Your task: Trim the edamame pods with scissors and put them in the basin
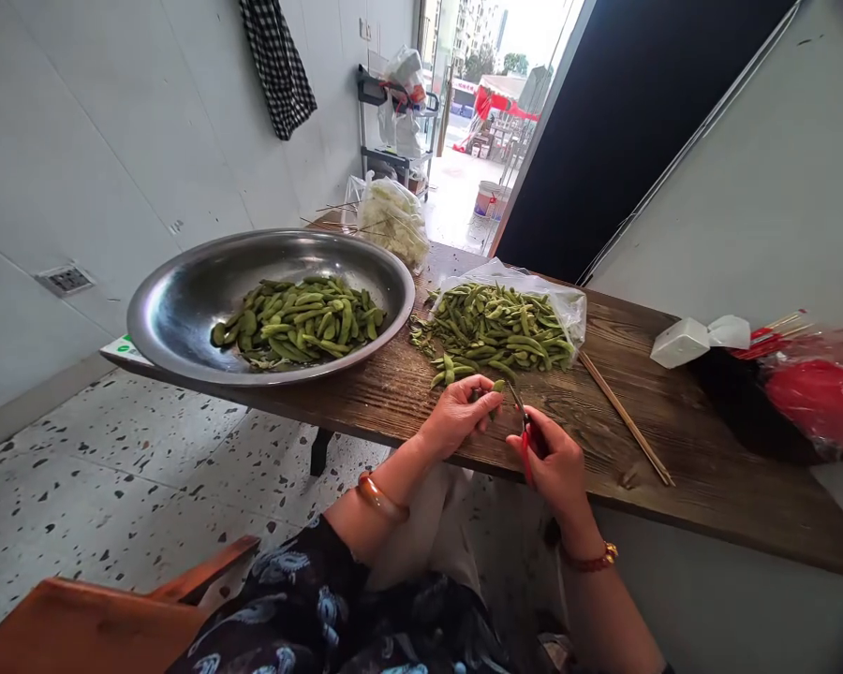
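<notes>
My left hand (462, 409) is closed on a green edamame pod (498, 386) above the table's front edge. In my right hand (554, 459) is a pair of scissors (526, 440) with red handles, gripped in the fingers. The blades reach up and left to the pod's end; whether they are parted is too small to tell. Just beyond my hands, a heap of edamame pods (498, 323) lies on a clear plastic bag (572, 309). To the left, a wide steel basin (175, 309) holds more edamame pods (302, 318).
Wooden skewers (625, 417) lie on the table (569, 407) right of the heap. A white box (681, 342) and a red plastic-wrapped bundle (821, 388) are at the far right. A filled plastic bag (393, 220) stands behind the basin. A wooden stool (91, 622) is at lower left.
</notes>
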Available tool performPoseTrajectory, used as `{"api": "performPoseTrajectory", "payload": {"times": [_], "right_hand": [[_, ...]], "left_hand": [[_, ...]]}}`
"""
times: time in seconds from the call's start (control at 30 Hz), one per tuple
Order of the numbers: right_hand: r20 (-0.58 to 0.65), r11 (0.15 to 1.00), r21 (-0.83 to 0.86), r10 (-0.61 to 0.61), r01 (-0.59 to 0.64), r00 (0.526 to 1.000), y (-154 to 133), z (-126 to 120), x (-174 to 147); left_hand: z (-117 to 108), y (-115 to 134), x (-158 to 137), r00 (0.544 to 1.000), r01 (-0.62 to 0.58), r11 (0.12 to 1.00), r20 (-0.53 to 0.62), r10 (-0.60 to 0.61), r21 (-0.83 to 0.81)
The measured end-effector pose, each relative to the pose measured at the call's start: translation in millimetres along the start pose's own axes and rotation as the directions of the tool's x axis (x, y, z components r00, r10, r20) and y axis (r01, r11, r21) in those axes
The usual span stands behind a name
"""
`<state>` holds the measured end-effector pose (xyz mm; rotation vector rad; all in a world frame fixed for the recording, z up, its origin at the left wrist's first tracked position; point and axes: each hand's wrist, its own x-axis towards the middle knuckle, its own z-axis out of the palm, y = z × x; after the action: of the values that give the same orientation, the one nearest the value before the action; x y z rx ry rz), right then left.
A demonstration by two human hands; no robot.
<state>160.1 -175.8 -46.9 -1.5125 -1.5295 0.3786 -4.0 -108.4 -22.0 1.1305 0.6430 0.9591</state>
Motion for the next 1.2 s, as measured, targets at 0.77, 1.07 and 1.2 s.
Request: {"api": "performPoseTrajectory", "payload": {"times": [0.77,1.07,1.2], "right_hand": [[0.135,0.979,-0.106,-0.162,0.176,0.978,-1.3,1.8,12.8],[0.211,0.962,-0.172,-0.176,0.214,0.962,-0.8,-8.5,10.9],[0.228,0.957,-0.182,-0.182,0.225,0.957,1.8,-14.2,7.4]], "left_hand": [[4.7,1.2,1.2,0.975,-0.197,0.910,-0.021,0.219,0.366],[3.7,-2.9,3.6,0.984,-0.166,0.921,-0.006,0.179,0.353],[3.6,-1.8,4.0,0.981,-0.191,0.906,0.033,0.193,0.378]]}}
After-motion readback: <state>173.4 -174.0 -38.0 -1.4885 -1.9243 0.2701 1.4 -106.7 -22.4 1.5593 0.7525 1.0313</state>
